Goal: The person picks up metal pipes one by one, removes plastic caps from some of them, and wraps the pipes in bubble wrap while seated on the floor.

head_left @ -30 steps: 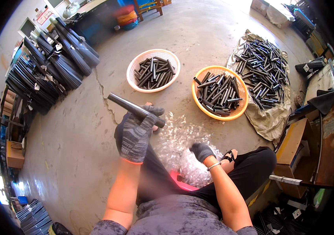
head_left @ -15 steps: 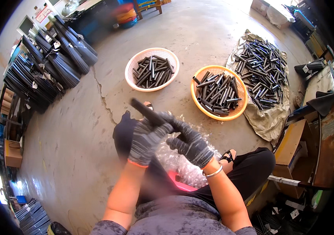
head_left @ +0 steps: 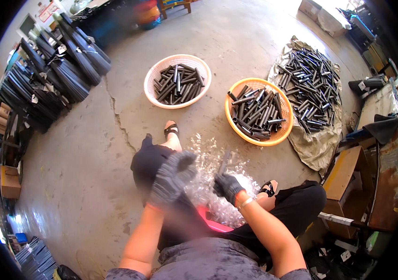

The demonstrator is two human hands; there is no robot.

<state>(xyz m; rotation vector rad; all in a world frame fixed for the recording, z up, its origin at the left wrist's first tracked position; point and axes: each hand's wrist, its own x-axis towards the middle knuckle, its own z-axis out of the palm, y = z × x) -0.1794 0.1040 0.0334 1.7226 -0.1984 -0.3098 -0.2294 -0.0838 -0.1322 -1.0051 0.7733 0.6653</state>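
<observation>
My left hand, in a grey striped glove, hovers above my left knee with its fingers curled. Motion smears the fingers, so whether anything sits in them is unclear. My right hand, gloved alike, is closed around a thin grey stick-like piece that points up and away; blur hides its exact kind. Below both hands lies a heap of clear curly plastic shavings. Ahead are a pale pink basket and an orange basket, each holding short black tubes.
Many more black tubes are piled on a beige sheet at the right. Bundled long dark rods lean at the far left. An opened cardboard box stands by my right knee. A pink object shows between my legs.
My hands have moved apart, the right one lower. The black tube that was between them no longer shows plainly. A thin grey piece now shows in the right hand. The view has shifted slightly.
</observation>
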